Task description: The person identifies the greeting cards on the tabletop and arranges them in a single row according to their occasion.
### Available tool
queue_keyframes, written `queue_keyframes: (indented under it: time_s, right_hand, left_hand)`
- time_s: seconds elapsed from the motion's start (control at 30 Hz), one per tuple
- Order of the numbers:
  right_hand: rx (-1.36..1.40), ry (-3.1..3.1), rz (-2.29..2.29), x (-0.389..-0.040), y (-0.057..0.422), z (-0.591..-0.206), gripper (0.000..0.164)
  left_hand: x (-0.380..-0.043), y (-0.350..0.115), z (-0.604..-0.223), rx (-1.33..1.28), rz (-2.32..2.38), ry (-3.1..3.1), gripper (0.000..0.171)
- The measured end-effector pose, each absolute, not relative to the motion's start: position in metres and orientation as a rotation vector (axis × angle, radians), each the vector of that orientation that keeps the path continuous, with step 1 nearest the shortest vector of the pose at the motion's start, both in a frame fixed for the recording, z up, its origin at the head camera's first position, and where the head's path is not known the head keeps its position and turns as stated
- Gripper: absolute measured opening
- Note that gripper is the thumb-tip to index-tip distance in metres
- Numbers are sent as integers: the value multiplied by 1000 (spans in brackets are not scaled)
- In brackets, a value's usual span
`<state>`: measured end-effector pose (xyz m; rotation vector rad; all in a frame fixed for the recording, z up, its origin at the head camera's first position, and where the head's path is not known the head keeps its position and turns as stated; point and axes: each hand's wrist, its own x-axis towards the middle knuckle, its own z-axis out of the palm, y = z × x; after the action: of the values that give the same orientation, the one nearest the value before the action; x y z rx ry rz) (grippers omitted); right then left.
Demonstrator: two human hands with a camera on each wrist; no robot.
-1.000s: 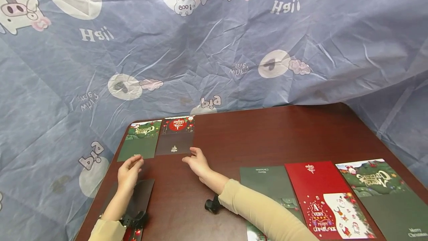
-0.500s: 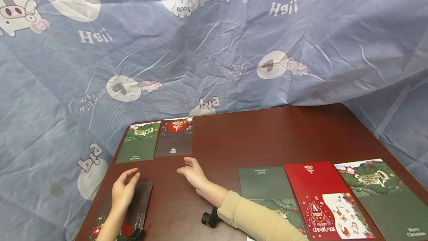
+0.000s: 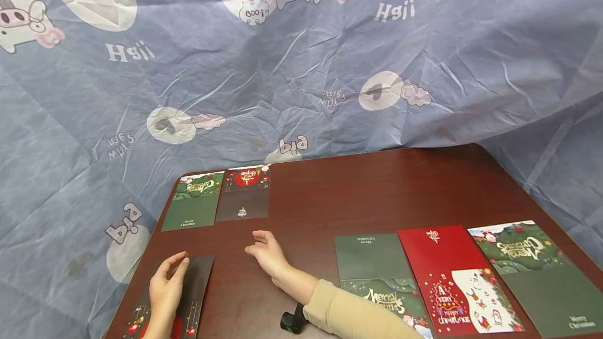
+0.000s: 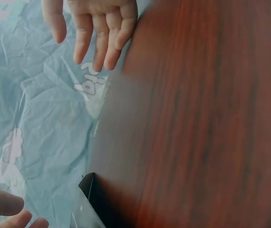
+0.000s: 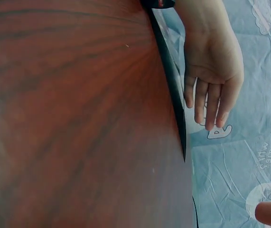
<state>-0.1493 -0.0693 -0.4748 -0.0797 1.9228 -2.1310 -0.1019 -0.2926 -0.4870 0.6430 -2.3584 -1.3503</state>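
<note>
My left hand hovers over a dark Christmas card at the table's near left, fingers loosely bent. The hand and forearm cover part of that card. To its right my right hand is held above bare wood, fingers relaxed and nothing in them. Beyond the hands, a green Christmas card and a dark card with a red circle lie unfolded side by side. In the left wrist view the right hand shows at the top; the right wrist view shows the left hand.
On the right lie a green card, a red card and another green card, in a row. A black wrist camera sits beneath the right sleeve. A blue patterned cloth hangs behind the brown table.
Both hands have drawn back from the two far-left cards toward the near side. The left hand has moved over the near dark card. The far-left cards have stayed put.
</note>
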Motion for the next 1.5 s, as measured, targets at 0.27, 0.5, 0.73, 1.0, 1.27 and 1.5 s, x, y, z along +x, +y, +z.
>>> queue_keyframes:
  time_s: [0.27, 0.5, 0.73, 1.0, 1.27, 1.5]
  right_hand:
    - [-134, 1925, -2109, -135, -77, -477, 45]
    - [-142, 1969, -2110, -128, -81, -479, 42]
    - [-172, 2003, -2117, -124, -81, -483, 38]
    - [-224, 2023, -2089, -115, -80, -484, 35]
    - [-265, 1987, -2075, -107, -82, -485, 36]
    - [-270, 1880, -2074, -98, -82, -488, 37]
  left_hand:
    - [-90, -296, -483, 702, -1319, -2314, 32]
    - [-81, -301, -486, 773, -1287, -2243, 33]
    - [-74, -309, -486, 854, -1199, -2229, 36]
    - [-72, -314, -486, 887, -1261, -2140, 35]
    - [-67, -329, -482, 948, -1377, -2028, 38]
    - [-63, -339, -484, 992, -1298, -2110, 42]
